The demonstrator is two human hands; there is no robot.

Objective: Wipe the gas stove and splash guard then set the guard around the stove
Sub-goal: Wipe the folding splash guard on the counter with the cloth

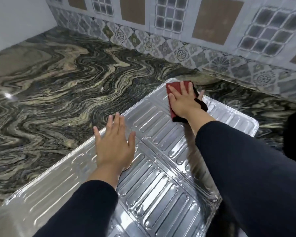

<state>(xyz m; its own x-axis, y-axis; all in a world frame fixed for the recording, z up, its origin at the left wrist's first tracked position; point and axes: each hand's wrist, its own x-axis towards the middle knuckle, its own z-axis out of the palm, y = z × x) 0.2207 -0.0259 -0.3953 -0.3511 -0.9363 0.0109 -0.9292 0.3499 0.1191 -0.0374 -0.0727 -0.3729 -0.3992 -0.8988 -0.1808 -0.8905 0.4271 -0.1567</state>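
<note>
Here the splash guard (161, 168) lies flat on the marbled tabletop (50, 82), running diag. from bottom-left to upper right, its far corner near the patterned tile wall (178, 52). It's shiny foil-like metal, silver, w/ rows of embossed rounded oblong ribs and a raised rolled rim. Fold seams split it into panels; the left panel looks smoother, w/ fainter ribs and glare. Rounded corners at the far end and the right side.

Left hand (114, 147) is on the guard's left-center, palm down, fingers spread and flat. The grip is released, holding nothing, just pressed on the metal near the guard's left edge. Dark sleeve (85, 211) covers the forearm.

Further right, the right hand (183, 101) sits at the guard's far end, palm down on a dark red cloth (173, 88). Fingers are splayed over it, not curled round, so the grip is flat, pinning the cloth to the foil. A black part of the cloth shows by the thumb side and under the wrist. The right arm wears the same dark sleeve.
</note>
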